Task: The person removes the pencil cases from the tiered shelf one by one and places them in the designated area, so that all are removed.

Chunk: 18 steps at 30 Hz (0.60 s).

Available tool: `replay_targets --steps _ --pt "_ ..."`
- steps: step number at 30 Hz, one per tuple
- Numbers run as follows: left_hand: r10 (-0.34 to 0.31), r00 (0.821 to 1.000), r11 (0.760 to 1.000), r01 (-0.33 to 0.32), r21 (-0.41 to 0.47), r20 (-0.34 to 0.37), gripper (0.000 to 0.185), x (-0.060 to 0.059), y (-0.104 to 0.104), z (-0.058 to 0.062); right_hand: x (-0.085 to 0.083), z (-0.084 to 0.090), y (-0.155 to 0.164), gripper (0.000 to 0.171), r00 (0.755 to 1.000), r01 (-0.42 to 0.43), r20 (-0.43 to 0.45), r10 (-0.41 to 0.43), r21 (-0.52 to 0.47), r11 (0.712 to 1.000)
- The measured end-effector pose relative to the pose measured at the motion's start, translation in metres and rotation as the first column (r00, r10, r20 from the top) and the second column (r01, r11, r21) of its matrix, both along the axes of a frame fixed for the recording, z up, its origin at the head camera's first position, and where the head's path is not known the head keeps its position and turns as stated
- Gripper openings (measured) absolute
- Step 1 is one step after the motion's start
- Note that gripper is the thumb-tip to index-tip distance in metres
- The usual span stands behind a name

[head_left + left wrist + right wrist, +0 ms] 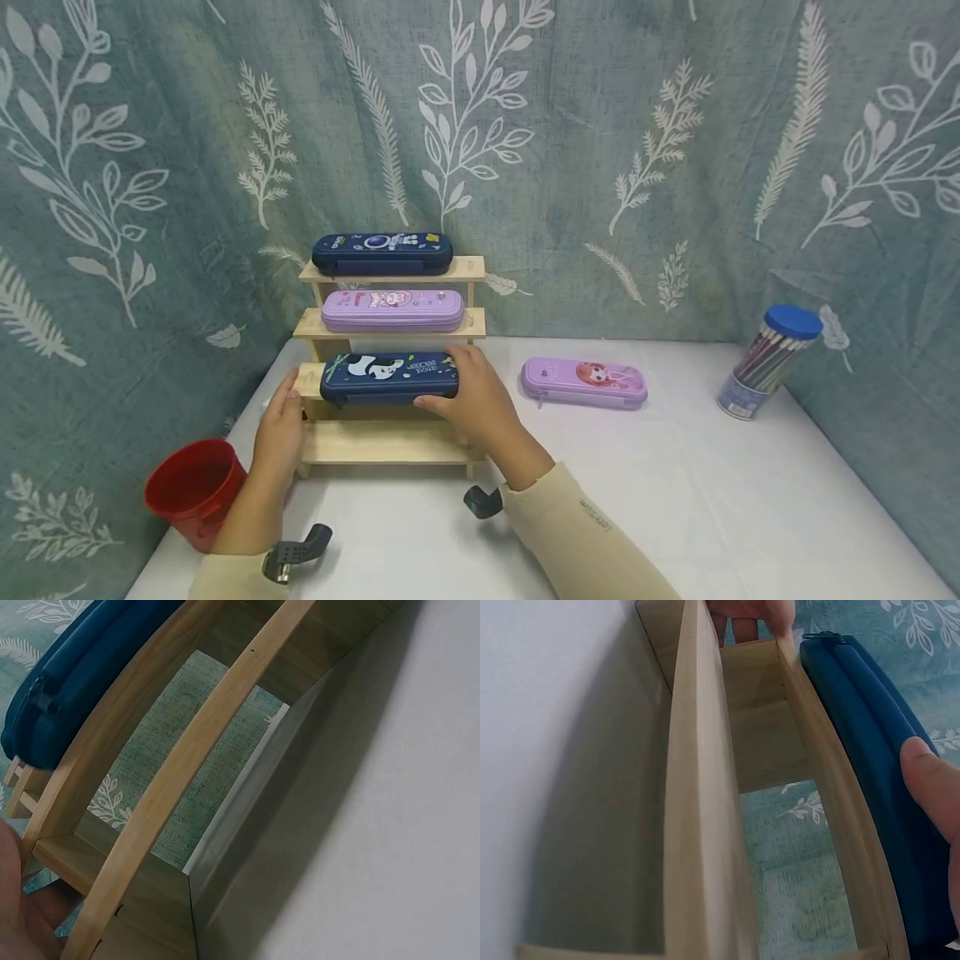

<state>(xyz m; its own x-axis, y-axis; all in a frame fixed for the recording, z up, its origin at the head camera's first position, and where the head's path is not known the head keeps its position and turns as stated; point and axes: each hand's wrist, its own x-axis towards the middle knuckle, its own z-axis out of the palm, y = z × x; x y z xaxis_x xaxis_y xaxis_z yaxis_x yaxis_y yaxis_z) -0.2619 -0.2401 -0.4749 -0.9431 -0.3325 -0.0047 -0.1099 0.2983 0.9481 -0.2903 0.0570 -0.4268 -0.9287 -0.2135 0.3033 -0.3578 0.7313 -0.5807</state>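
Your right hand (480,404) has its grip closed around the right end of the panda pencil case (388,377), fingers over the top and thumb against the front face, as the right wrist view shows with a thumb (935,784) pressed on the dark blue shell. The case lies lengthwise on the third tier of the wooden stepped rack (390,442), counting from the top. It looks like a moulded, semi-rigid zip case: probably light, stiff enough to be carried from one end without sagging, and slightly smooth, so a hold across its narrow width near an end, or at the middle for balance, should serve best. Your left hand (279,429) holds nothing; its fingers rest fairly straight against the rack's left upright, steadying the frame. The rack looks light too and could shift if you push it. Above the panda case, a lilac pencil case (392,310) fills the second tier and a navy astronaut pencil case (382,252) the top one, so there is little headroom for lifting straight up; the bottom tier lies bare just below your right hand. On the counter (675,500), a purple pencil case (585,382) lies near to the right, a blue-lidded tube of pencils (767,361) stands well apart, and a red cup (193,492) sits just beside your left forearm.
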Motion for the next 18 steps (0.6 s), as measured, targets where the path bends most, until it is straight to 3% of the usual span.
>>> replay_targets --steps 8,18 --pt "-0.006 1.000 1.000 0.005 -0.018 -0.006 0.055 0.000 0.001 0.003 0.018 -0.003 0.024 0.094 0.999 0.041 -0.008 -0.042 -0.080 0.996" --pt "0.004 1.000 1.000 -0.004 -0.021 0.001 0.055 0.003 0.000 0.000 0.040 -0.003 0.056 0.094 0.997 0.063 -0.045 -0.067 -0.085 0.994"
